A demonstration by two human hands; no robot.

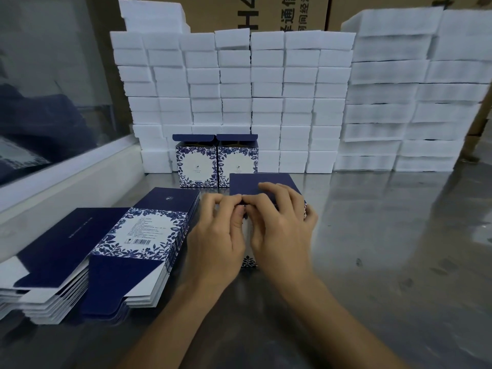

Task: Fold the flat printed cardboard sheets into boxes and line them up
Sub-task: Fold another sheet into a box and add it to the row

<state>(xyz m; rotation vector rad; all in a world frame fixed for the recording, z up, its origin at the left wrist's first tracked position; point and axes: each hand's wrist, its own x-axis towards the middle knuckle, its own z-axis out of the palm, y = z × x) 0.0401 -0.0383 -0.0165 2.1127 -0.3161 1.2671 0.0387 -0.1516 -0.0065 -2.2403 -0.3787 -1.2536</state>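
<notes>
1. Head view: both hands at mid-frame over a steel bench (372,235), working on one half-folded box (259,183).
2. Left hand (221,235): fingers curled, grip pinching the near edge of the box's dark blue top flap, knuckles touching those of the other hand.
3. Right hand (282,230): fingers bent over the same flap edge, thumb against the right side of the box, grip grasping the box.
4. Box between the hands: standing on the bench, blue flap tilted up toward the far side, a strip of leaf print visible low between the wrists.
5. Just behind it: two finished boxes (195,162) side by side and touching, upright, tops still open, blue-and-white leaf fronts facing the camera.
6. Left of the hands: stack of flat printed sheets (149,235), fanned slightly, with a second stack (50,262) further left.
7. Along the back: wall of white foam blocks (266,89) piled high, brown cartons (292,12) behind them.
</notes>
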